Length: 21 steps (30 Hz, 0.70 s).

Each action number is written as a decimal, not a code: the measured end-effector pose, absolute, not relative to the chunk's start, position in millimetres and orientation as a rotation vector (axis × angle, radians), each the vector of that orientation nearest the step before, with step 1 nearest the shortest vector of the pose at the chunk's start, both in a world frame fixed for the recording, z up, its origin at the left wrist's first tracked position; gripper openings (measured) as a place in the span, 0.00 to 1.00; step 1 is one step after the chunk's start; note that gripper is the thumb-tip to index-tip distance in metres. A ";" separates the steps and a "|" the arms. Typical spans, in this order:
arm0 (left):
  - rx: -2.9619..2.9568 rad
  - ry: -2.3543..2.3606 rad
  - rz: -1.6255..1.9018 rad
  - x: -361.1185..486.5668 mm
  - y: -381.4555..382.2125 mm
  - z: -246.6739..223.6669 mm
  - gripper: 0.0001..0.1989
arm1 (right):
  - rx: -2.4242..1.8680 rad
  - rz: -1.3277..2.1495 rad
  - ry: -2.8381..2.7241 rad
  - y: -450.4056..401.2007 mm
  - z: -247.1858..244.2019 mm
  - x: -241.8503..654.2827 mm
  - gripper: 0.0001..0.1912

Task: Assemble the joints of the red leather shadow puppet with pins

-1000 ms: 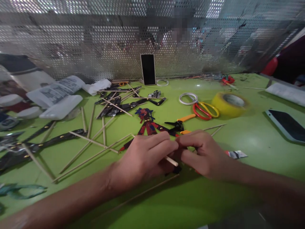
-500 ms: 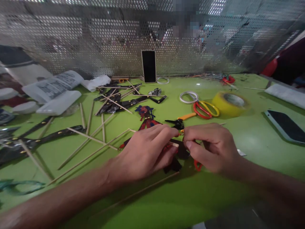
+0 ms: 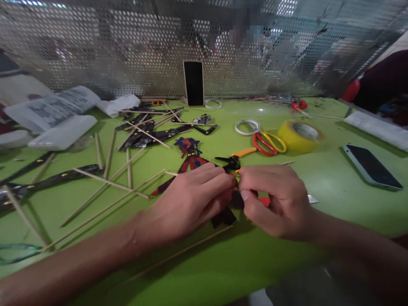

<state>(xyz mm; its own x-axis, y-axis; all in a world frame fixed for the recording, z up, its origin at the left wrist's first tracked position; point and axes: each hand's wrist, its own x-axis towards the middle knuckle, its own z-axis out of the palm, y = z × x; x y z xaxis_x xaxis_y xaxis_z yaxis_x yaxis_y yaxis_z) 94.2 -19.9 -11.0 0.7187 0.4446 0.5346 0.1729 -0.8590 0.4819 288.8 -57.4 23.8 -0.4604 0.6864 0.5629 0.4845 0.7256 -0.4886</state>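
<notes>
A flat jointed puppet (image 3: 193, 160) in dark red, black and blue lies on the table, its middle covered by my hands. My left hand (image 3: 188, 199) is closed over its near side, fingers curled on a red part of it. Facing it, my right hand (image 3: 274, 197) pinches a thin wire-like piece (image 3: 238, 189) that bridges the small gap between the hands. Black pieces of the puppet (image 3: 225, 216) show below the fingers. Black-jawed pliers (image 3: 232, 162) with an orange handle lie just beyond the hands.
Wooden sticks (image 3: 108, 182) and black jointed puppets (image 3: 149, 131) spread across the left. Red and yellow scissors handles (image 3: 266, 144), yellow tape (image 3: 299, 138) and a phone (image 3: 371, 165) lie to the right. Another phone (image 3: 194, 83) stands against the perforated metal screen (image 3: 134, 59).
My view has shifted slightly, so the table's things sit further left. My hands stay together; the stick end that showed under my left fingers is now hidden.
</notes>
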 end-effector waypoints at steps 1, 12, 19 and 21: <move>2.513 0.482 0.929 94.2 -20.0 -11.8 0.08 | -0.889 0.341 -2.149 -57.7 24.0 288.7 0.13; 2.435 0.456 0.920 92.5 -20.1 -14.5 0.08 | -0.964 0.588 -2.034 -58.6 24.1 291.8 0.12; 2.396 0.479 0.896 92.3 -20.4 -16.6 0.08 | -0.924 0.548 -2.043 -58.3 24.8 289.7 0.12; 2.388 0.469 0.899 92.2 -19.8 -17.5 0.09 | -0.924 0.539 -2.050 -58.6 25.2 289.4 0.12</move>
